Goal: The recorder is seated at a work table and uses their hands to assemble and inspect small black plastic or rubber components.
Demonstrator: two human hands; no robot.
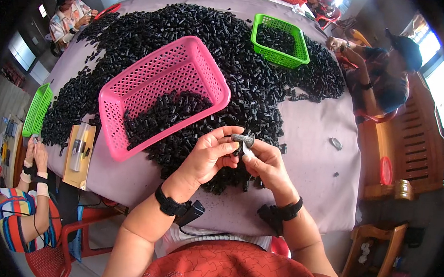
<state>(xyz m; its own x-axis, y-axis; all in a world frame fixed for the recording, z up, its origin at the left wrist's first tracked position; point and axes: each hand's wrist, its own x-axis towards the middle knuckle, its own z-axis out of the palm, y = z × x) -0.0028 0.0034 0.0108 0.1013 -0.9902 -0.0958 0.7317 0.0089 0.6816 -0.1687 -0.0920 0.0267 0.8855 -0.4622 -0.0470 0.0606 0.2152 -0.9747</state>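
Observation:
Above the near edge of the pile, my left hand (pixel 212 150) and my right hand (pixel 267 166) meet with fingertips pinched together. Between them is a small black part (pixel 238 152), mostly hidden by the fingers. A grey, worn-looking sleeve-like piece (pixel 242 138) lies in line with my right index finger; whether it is worn on the finger cannot be made out. Something white (pixel 248 151) shows beside my right thumb. Behind my hands spreads a big heap of small black parts (pixel 250 94). A pink perforated basket (pixel 165 69), tilted toward me, holds more of them.
Green baskets stand at the far right (pixel 308 60) and left edge (pixel 38 109) of the cloth-covered table (pixel 315 195). A clear tube (pixel 79 147) lies on a brown board (pixel 69 172). A small clear piece (pixel 336 143) lies to the right. Other people sit around the table.

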